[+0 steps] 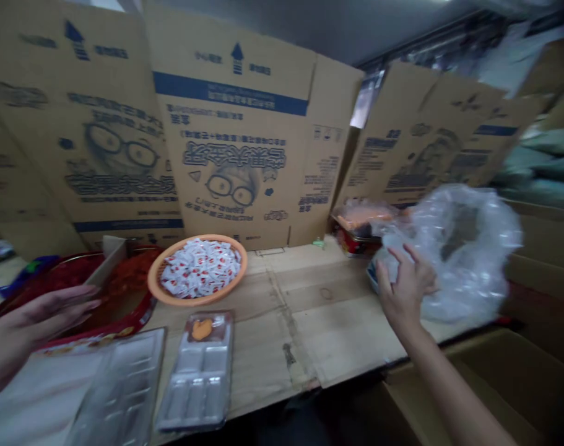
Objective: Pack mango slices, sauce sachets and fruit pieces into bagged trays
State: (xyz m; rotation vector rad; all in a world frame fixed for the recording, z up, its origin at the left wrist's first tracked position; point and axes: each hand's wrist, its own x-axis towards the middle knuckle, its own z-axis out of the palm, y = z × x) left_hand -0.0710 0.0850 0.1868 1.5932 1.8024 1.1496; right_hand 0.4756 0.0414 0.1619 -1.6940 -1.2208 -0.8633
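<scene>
My right hand [405, 288] reaches to the right with fingers spread, touching the edge of a large crinkled clear plastic bag [467, 248]. My left hand [35, 319] hovers open and flat at the left, over a red tray [124, 310]. An orange basket [197, 271] full of small white and red sachets sits between the hands. Below it lie two clear plastic compartment trays [200, 371], one with an orange piece in its top slot.
Printed cardboard boxes [235, 142] stand as a wall behind the cardboard-covered table [309, 316]. A red tin with an orange packet [360, 229] sits beside the bag. An open cardboard box [509, 384] is below right.
</scene>
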